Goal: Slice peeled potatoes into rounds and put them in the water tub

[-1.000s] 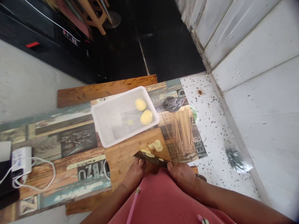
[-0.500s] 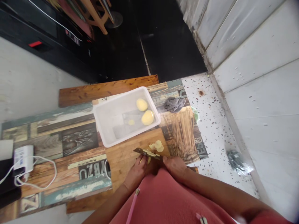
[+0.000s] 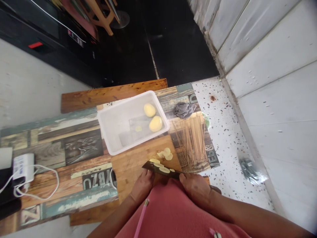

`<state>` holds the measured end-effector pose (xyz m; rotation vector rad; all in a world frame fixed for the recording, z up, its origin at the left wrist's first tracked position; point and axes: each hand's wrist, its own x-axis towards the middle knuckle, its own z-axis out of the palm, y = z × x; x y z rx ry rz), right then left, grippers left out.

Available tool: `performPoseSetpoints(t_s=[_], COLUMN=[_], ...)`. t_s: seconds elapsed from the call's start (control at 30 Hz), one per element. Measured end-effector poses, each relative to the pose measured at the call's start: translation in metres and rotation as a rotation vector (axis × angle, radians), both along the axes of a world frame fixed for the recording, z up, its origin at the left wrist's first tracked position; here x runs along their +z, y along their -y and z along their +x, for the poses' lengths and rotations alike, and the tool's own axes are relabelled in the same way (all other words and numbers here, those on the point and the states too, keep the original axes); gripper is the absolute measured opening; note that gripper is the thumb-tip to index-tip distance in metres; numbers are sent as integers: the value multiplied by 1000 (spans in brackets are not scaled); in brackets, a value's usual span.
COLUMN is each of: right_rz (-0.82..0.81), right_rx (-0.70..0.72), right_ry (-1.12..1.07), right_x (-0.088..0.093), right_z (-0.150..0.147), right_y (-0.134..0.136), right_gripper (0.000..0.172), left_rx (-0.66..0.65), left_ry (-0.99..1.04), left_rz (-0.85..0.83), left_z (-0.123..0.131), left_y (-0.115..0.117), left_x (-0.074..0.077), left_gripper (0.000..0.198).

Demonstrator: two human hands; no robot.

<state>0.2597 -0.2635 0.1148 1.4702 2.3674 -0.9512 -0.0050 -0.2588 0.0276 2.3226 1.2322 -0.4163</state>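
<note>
My right hand (image 3: 195, 186) is wrapped round the handle of a kitchen knife (image 3: 177, 174), whose end sticks out past the wrist. Several pale potato slices (image 3: 164, 170) lie on and along the dark, broad blade, which is tilted over the wooden cutting board (image 3: 128, 165). At the blade's left end, my left hand (image 3: 145, 181) is closed with its fingers bent against the near side. The potato piece under those fingers is hidden now; a bit of its yellow showed earlier. More potato slices (image 3: 167, 154) lie in a small heap beyond the knife.
Behind the board stands a white plastic tub (image 3: 116, 127) with water and two peeled potatoes (image 3: 156, 124). To the right lie many wooden skewers (image 3: 194, 140) and a grey cloth (image 3: 183, 109). A white power strip (image 3: 24, 168) with cables is at the left.
The knife and my right hand have shifted right and nearer to me. The blade has turned, showing more of its face and the slices. My left hand has moved slightly left.
</note>
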Motion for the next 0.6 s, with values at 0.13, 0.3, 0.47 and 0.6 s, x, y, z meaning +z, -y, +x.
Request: performPoseSetpoints(t_s=[0.13,0.3,0.47,0.6], right_rz=[-21,-46,-36,-76], right_rx=[-10,25,37,42], right_ry=[27,52,88,123], right_x=[-1,-1,-9,-14], right_z=[1,-2,-7,-15], right_y=[0,-1,-4,-13], right_gripper=[13,14,17,18], left_rx=[-9,-63,-67,-79], left_ry=[5,-20,19,63], left_rz=[52,32,69,96], left_z=[-1,-2,-2,-2], left_y=[-1,-1,-2,-3], left_x=[-2,-2,-4,-5], left_gripper=[33,35,37,40])
